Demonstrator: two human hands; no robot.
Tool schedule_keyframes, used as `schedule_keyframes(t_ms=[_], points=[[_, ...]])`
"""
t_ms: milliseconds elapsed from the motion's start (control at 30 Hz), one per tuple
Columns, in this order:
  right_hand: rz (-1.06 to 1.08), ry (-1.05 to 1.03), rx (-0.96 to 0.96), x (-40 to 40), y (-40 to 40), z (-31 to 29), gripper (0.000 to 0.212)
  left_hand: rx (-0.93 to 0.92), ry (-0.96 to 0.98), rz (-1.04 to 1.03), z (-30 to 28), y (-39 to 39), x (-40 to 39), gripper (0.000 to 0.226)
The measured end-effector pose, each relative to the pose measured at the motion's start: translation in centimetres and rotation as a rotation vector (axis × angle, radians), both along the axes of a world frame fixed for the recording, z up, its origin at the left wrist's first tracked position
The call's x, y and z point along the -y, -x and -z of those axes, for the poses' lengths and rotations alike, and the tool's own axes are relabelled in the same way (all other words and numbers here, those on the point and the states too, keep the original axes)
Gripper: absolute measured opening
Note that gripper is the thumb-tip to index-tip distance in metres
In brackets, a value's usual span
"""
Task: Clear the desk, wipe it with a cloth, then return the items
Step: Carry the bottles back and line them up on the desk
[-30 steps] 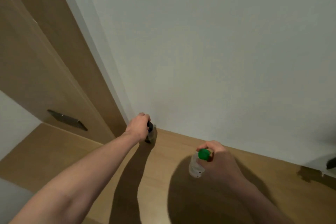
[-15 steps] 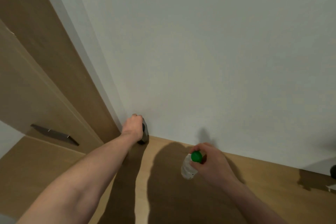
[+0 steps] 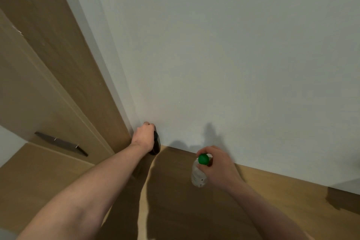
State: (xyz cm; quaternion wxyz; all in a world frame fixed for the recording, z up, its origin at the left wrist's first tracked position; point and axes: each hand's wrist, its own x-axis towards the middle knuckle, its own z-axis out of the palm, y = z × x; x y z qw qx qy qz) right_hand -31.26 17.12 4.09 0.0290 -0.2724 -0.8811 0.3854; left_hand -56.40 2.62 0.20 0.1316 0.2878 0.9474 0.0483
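Now the left hand (image 3: 145, 135) is seen clenched around a dark object (image 3: 156, 143), which is held right in the back corner where the white wall (image 3: 233, 54) meets the wooden cabinet side (image 3: 64, 60). What the dark object is cannot be told, as most of it is hidden by the fingers. The right hand (image 3: 216, 165) is closed on the neck of a clear plastic bottle (image 3: 197, 175) with a green cap (image 3: 203, 159), and the bottle is held upright near the back edge of the wooden counter (image 3: 272, 197).

Compared with a second ago, both hands have been moved further back, toward the wall. The dark object has been carried from the open counter into the corner, and its lower end is now at the counter surface or very close to it. The bottle has been brought nearer to the wall too; whether its base already touches the counter cannot be judged, because the base is blurred against the shadow.

From this it is judged that items are being returned to the back of the counter, so the last part of the task is under way. Both objects are not yet released, and no cloth is seen.
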Motion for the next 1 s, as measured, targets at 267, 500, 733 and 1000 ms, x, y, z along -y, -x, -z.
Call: schedule_keyframes(t_ms=[267,500,733,1000], points=[[0.002,-0.011,-0.068,0.6,7.3,2.2,0.020,0.124,-0.207,0.027,-2.4,-3.1,3.1,0.060],[0.009,0.008,-0.099,1.7,13.2,3.6,0.026,0.157,-0.273,0.001,-2.2,-6.0,7.4,0.063],[0.052,0.068,-0.062,3.1,16.0,4.9,0.025,0.186,-0.254,-0.005,-2.5,-6.1,9.6,0.061],[0.097,0.087,-0.080,4.2,16.6,5.5,0.026,0.239,-0.225,0.018,-3.1,-5.9,10.0,0.064]])
